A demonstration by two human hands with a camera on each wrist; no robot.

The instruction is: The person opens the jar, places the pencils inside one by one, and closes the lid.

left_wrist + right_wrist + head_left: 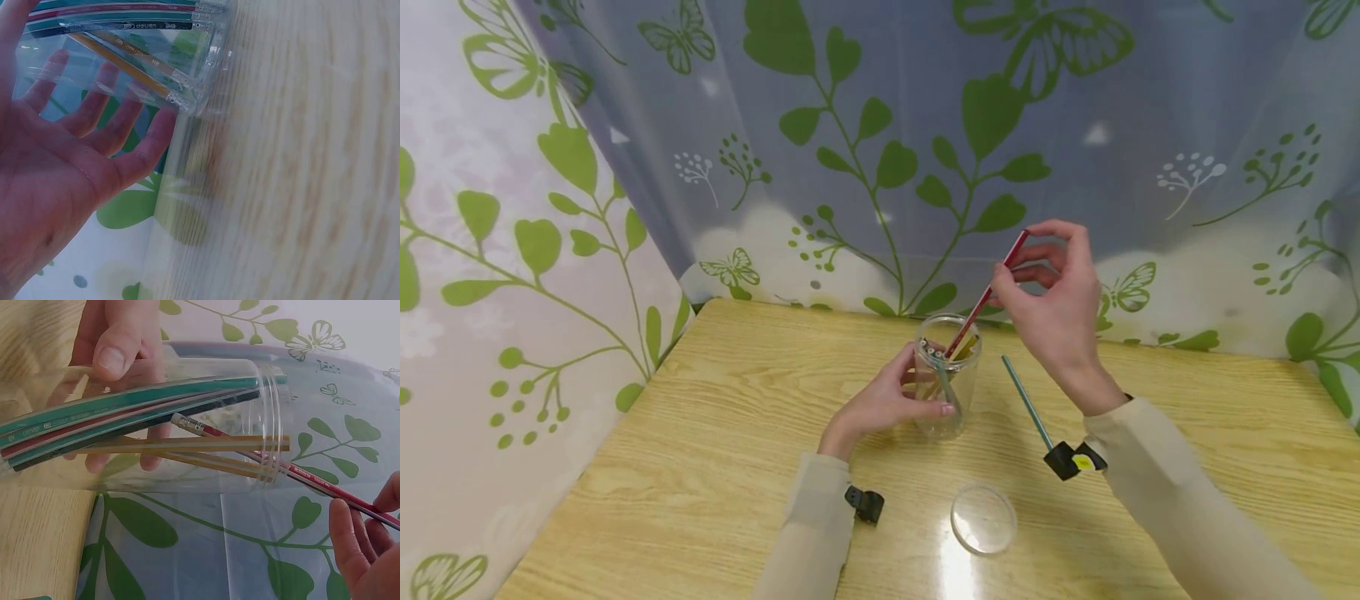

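Upright on the table stands a clear jar (946, 417) with several pencils in it. My left hand (891, 402) grips its side, thumb in front and fingers behind. The right wrist view shows teal pencils (125, 411), a dark pencil (137, 434), another red one and yellow pencils (187, 445) leaning inside. Above the jar, my right hand (1056, 304) pinches a red pencil (992, 287) near its upper end. That pencil slants through the mouth, its silver-tipped end inside the jar. The left wrist view shows the left fingers (147, 147) spread around the jar.
A teal pencil (1026, 400) lies on the wooden table (722, 433) to the right of the jar. Nearer the front lies a clear round lid (983, 519). A leaf-patterned curtain (865, 183) hangs behind the table.
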